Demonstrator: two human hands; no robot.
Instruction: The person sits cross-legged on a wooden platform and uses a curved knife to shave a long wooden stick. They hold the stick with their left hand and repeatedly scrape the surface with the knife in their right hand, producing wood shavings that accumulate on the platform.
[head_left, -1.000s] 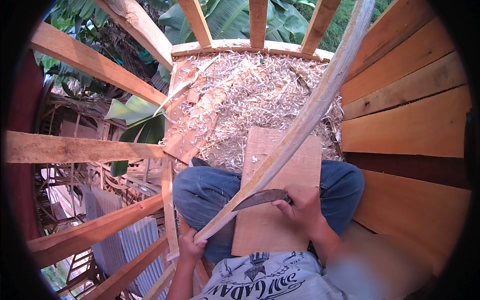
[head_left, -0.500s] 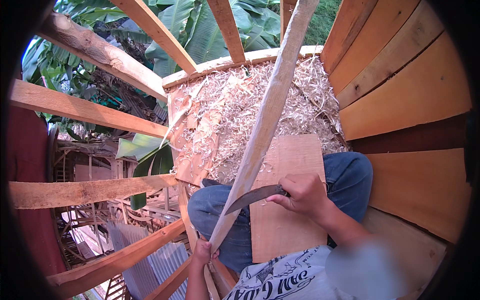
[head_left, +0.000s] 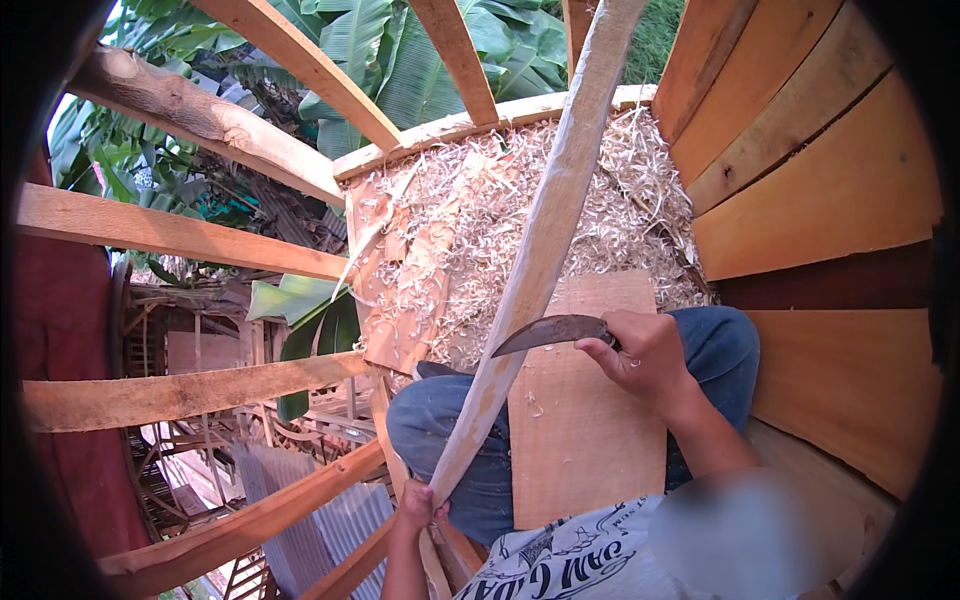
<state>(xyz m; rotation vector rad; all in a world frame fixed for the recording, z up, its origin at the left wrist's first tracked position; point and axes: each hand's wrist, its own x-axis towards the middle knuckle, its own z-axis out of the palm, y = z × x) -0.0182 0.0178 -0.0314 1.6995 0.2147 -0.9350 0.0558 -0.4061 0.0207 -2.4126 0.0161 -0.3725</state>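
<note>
My right hand [head_left: 645,362] is closed round the handle of a knife with a dark curved blade [head_left: 555,333]. The blade lies across a long pale wooden pole [head_left: 545,235], its tip reaching past the pole's left edge. At the pole's near end, my left hand [head_left: 418,502] grips it low by my left knee. The pole slants from there up and away to the right, out at the top of the view. Across my lap rests a flat wooden board [head_left: 590,430], with a few small shavings on it.
Pale curled shavings [head_left: 500,220] cover the floor ahead. Spaced wooden rails [head_left: 200,395] stand along the left and far sides, with banana leaves [head_left: 390,75] beyond. Wide planks [head_left: 815,220] form a wall on the right. Corrugated sheeting [head_left: 345,525] shows below the left rails.
The knife and my right hand have moved up and away along the pole. My left hand keeps its grip on the near end. The whole view has shifted slightly.
</note>
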